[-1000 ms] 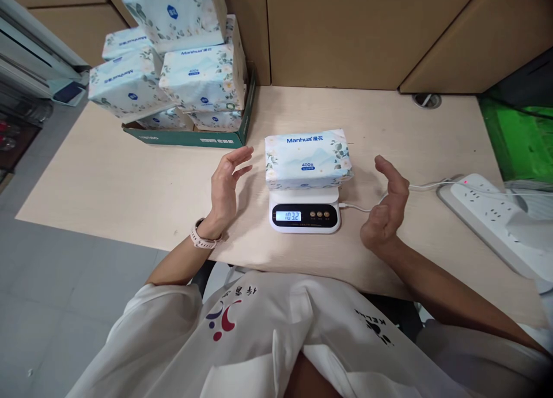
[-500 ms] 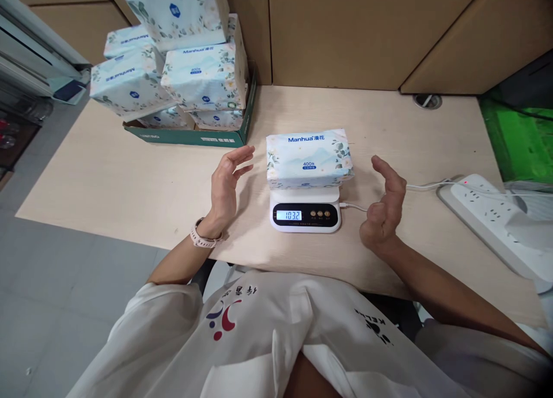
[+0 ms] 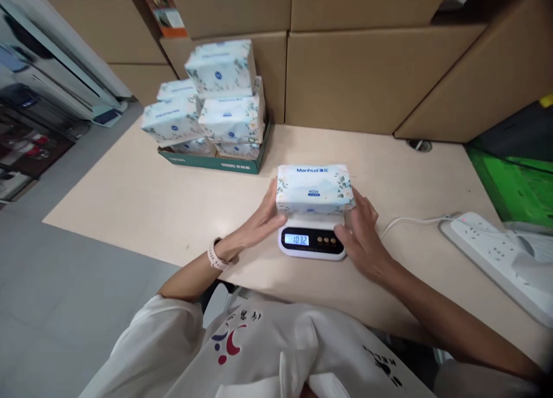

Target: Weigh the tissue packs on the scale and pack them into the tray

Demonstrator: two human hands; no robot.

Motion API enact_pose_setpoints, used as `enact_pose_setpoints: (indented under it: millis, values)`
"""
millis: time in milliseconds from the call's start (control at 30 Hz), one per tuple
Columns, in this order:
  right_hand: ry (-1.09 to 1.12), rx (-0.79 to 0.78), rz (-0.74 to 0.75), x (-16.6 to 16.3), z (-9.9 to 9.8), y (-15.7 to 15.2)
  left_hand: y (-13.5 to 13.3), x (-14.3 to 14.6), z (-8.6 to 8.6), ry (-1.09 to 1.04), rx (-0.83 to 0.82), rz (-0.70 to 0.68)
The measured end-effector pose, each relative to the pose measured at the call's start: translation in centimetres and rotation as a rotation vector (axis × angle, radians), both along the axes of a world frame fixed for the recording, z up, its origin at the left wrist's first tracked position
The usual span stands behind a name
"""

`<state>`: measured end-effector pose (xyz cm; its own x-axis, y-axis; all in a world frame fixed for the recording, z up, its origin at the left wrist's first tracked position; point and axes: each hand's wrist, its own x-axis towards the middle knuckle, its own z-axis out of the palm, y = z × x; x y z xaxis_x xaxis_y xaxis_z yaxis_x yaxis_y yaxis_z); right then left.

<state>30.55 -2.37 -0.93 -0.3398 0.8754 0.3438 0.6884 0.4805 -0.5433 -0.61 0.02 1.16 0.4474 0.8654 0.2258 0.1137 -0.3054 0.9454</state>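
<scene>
Stacked cardboard boxes [image 3: 341,81] and a digital scale [image 3: 313,253] suggest a packing workspace.

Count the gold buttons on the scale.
3, in a row right of the display: left button nearest it, middle button next, right button nearest the right hand. None looks hidden.

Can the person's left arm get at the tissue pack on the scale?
Most likely yes: the left grip is close beside the tissue pack, with nothing visible between them; contact is unclear.

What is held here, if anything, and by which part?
The left hand and right hand flank the tissue pack at its ends; whether they grip it cannot be told.
</scene>
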Motion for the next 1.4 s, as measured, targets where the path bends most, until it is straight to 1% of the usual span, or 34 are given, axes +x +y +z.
enact_pose_setpoints:
  millis: [100, 167, 233, 333, 400, 467, 533, 600, 700, 800, 900, 1000, 1133, 1267, 1400]
  values:
    - [0.01, 0.117, 0.036, -1.8, 1.1, 0.5, -0.6, 0.2, 0.6, -0.078, 0.074, 0.056]
    - [0.046, 0.228, 0.041, -3.5, 2.4, 1.5, -0.5, 0.0, 1.1, -0.117, 0.152, 0.141]
    - [0.087, 0.317, 0.052, -5.7, 4.2, 3.3, 0.6, -0.7, 2.1, -0.144, 0.266, 0.253]
    - [0.143, 0.374, 0.083, -9.5, 7.3, 6.9, 3.9, -2.5, 5.0, -0.178, 0.437, 0.446]
    - [0.194, 0.366, 0.103, -12.4, 9.1, 9.7, 6.6, -4.1, 7.3, -0.199, 0.5, 0.542]
    - [0.243, 0.329, 0.127, -15.1, 10.5, 12.6, 9.3, -5.9, 9.2, -0.22, 0.535, 0.585]
    - [0.27, 0.281, 0.144, -17.6, 11.2, 15.4, 11.6, -7.6, 10.1, -0.226, 0.549, 0.602]
    - [0.286, 0.241, 0.151, -19.6, 11.4, 17.9, 13.4, -9.2, 10.0, -0.185, 0.547, 0.632]
    - [0.331, 0.217, 0.143, -21.6, 10.5, 21.2, 15.5, -11.2, 8.8, -0.002, 0.534, 0.736]
    - [0.35, 0.249, 0.124, -22.3, 9.3, 23.6, 17.0, -12.5, 7.9, 0.209, 0.525, 0.821]
    - [0.309, 0.322, 0.111, -22.2, 8.6, 25.0, 17.9, -13.3, 7.6, 0.324, 0.541, 0.857]
    - [0.262, 0.38, 0.065, -22.0, 8.6, 25.1, 18.4, -13.8, 7.6, 0.378, 0.569, 0.891]
    - [0.212, 0.435, -0.016, -22.0, 8.7, 24.0, 18.3, -14.3, 7.4, 0.411, 0.55, 0.911]
    - [0.174, 0.458, -0.02, -22.6, 8.5, 22.7, 18.2, -14.7, 7.2, 0.42, 0.517, 0.91]
    - [0.185, 0.455, -0.03, -23.1, 8.5, 22.4, 18.1, -14.7, 7.3, 0.418, 0.5, 0.905]
